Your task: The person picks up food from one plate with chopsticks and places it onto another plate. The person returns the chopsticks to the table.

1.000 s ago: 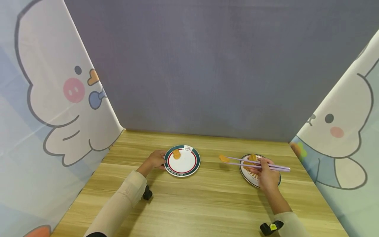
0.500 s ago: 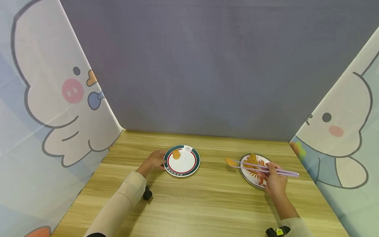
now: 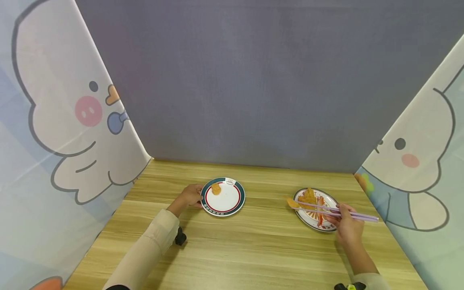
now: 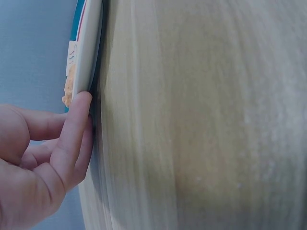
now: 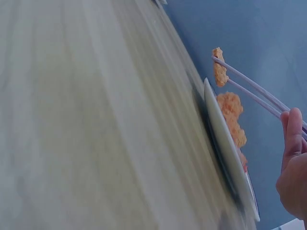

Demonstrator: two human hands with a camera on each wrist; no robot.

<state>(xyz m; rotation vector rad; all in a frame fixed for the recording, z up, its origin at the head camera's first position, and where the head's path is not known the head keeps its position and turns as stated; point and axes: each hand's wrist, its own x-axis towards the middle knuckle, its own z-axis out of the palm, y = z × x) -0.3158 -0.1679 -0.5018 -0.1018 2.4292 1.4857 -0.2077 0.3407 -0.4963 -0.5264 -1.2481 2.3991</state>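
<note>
My left hand (image 3: 192, 195) grips the left rim of a white plate (image 3: 232, 201) with a green and red border. One golden fried nugget (image 3: 216, 189) lies on that plate. In the left wrist view the fingertips (image 4: 82, 103) are at the plate's edge. My right hand (image 3: 349, 227) holds pale purple chopsticks (image 3: 357, 216), their tips pointing left. Between the tips is a golden nugget piece (image 5: 219, 67), raised above the rim of a patterned plate (image 3: 308, 220). Several fried pieces (image 3: 308, 198) and red-and-white strips, like crab sticks (image 3: 320, 217), lie on this second plate.
Both plates stand on a wood-grain table (image 3: 232, 249). A grey backdrop (image 3: 253, 88) rises behind its far edge. Cartoon-printed cloths (image 3: 72, 133) hang along both sides.
My right hand has moved right and toward me with the chopsticks and the nugget, bringing the nugget to the right plate's left rim. The left hand and its plate have stayed put.
</note>
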